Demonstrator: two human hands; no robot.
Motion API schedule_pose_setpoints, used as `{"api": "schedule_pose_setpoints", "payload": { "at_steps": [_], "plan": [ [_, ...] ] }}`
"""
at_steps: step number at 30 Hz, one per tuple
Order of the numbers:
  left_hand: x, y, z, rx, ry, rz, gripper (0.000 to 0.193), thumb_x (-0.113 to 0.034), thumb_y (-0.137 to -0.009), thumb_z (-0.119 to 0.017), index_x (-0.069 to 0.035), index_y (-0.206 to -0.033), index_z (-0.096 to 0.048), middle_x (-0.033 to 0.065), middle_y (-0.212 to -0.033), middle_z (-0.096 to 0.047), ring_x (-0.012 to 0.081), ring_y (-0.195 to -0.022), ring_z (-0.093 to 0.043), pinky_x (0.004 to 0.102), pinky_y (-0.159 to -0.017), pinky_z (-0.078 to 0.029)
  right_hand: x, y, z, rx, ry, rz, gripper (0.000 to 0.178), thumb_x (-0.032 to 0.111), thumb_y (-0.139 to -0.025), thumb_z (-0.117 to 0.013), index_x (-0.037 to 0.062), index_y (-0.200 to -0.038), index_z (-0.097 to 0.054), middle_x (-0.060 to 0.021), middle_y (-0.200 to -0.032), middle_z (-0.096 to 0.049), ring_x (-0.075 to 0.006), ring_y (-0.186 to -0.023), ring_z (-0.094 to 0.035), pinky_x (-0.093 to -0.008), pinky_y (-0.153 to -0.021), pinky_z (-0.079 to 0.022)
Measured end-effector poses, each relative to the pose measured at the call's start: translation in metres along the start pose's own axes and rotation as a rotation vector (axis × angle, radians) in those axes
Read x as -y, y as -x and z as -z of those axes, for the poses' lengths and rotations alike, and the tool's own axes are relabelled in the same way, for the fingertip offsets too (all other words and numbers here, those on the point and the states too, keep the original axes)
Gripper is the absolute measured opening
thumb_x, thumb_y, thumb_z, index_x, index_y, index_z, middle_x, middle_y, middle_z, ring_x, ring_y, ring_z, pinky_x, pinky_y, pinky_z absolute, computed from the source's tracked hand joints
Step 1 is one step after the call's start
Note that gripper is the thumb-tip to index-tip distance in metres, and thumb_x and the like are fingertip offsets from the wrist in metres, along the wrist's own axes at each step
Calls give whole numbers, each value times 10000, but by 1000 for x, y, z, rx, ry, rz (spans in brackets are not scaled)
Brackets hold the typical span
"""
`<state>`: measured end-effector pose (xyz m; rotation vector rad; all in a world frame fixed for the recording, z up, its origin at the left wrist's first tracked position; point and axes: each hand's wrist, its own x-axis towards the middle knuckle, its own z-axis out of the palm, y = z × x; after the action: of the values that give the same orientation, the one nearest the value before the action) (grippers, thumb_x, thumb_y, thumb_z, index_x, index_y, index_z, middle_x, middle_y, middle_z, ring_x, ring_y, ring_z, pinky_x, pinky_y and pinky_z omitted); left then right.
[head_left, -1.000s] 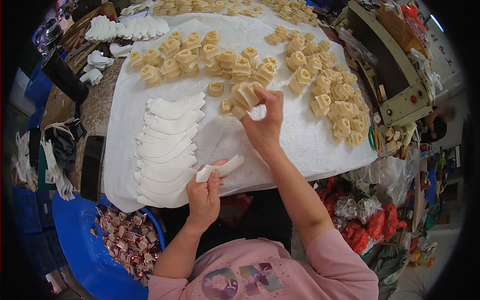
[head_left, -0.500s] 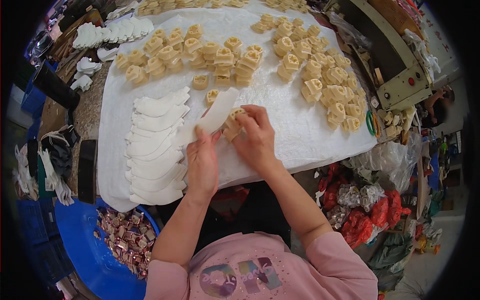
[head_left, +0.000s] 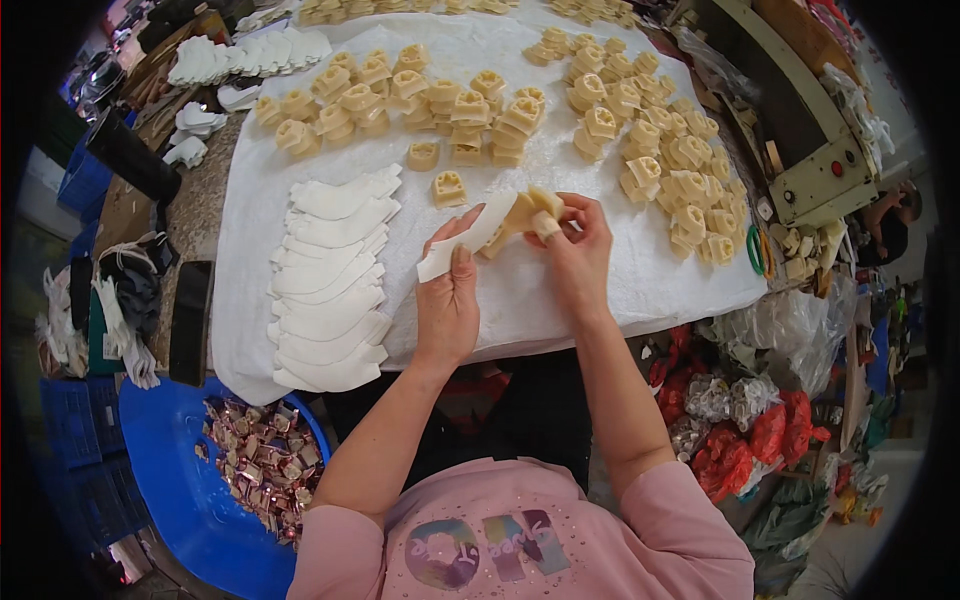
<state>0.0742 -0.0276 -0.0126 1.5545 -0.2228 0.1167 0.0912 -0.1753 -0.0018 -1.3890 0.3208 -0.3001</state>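
- My left fingers (head_left: pixel 461 262) pinch a smooth white strip (head_left: pixel 466 240), thin and gently curved, thumb flat on its face.
- My right fingers (head_left: pixel 590 215) close around cream moulded pieces (head_left: pixel 517 217), right beside the strip and overlapped by it in my view; I cannot tell how firmly the two touch.
- Both sit over the near middle of the bench (head_left: pixel 205 185), whose speckled brown top shows at the left, beyond a wrinkled white cloth (head_left: pixel 650 308).
- To the left of the strip, a row of matching white strips (head_left: pixel 330 290) overlaps like roof tiles, with wavy edges.
- Two squat cream blocks (head_left: pixel 449 188) stand singly just beyond my fingers, the nearer one hollowed on top.
- Farther off, stacked cream blocks (head_left: pixel 400 100) gather in a chunky cluster; a longer bank of cream blocks (head_left: pixel 690 190) spreads along the right.
- Near left, a glossy blue plastic tub (head_left: pixel 165 470) holds a heap of shiny, pinkish-brown angular pieces (head_left: pixel 265 465).
- Near right, crumpled red plastic bags (head_left: pixel 770 440) bulge beside crinkled clear plastic (head_left: pixel 790 340); I cannot tell what they contain.
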Motion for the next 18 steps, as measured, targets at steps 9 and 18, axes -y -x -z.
{"api": "schedule_pose_setpoints", "payload": {
  "at_steps": [9,18],
  "plan": [
    [3,-1,-1,-52,154,-42,366,-236,-1007,-340,0,-1246,-484,118,-1211,-546,186,-1084,-516,299,-955,-383,-14,4,45,72,683,727,344,-100,-668,-612,26,-983,-553,-130,-999,-568,-301,-922,-545,-366,-803,-453],
    [12,1,-1,-46,143,-59,389,-246,-1006,-347,36,-1254,-446,125,-1226,-545,198,-1135,-501,319,-994,-364,-2,24,54,-32,706,362,366,-127,-667,-520,13,-1000,-572,-136,-940,-522,-296,-895,-477,-387,-821,-399]
  ]
}}
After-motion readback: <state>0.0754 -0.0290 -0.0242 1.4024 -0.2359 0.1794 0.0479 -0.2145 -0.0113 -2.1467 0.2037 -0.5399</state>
